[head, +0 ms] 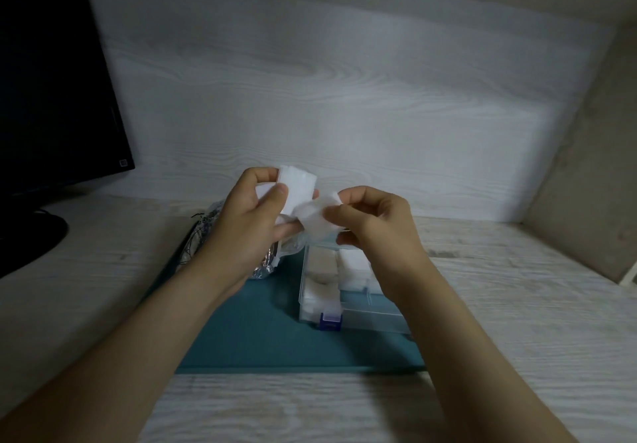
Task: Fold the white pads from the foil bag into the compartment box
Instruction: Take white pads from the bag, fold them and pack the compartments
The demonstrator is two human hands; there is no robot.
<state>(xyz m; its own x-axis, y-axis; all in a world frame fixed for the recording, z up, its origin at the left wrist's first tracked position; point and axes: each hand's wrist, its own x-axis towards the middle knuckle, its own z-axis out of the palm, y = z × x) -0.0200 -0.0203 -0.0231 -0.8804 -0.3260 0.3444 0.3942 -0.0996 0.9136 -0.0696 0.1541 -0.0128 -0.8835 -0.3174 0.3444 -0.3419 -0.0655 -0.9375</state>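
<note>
Mid-frame, the left hand (255,216) grips a pad stack (298,185); the right hand's (374,223) fingers pinch one pad (319,217). Below, the box (372,322) looks partly filled, work remaining; the bag (263,265) lies beside it.

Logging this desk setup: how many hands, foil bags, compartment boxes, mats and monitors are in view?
Hands: 2 (left hand, right hand, both holding white pads)
Foil bag: 1
Compartment box: 1
Teal mat: 1
Monitor: 1
Total: 6
</note>
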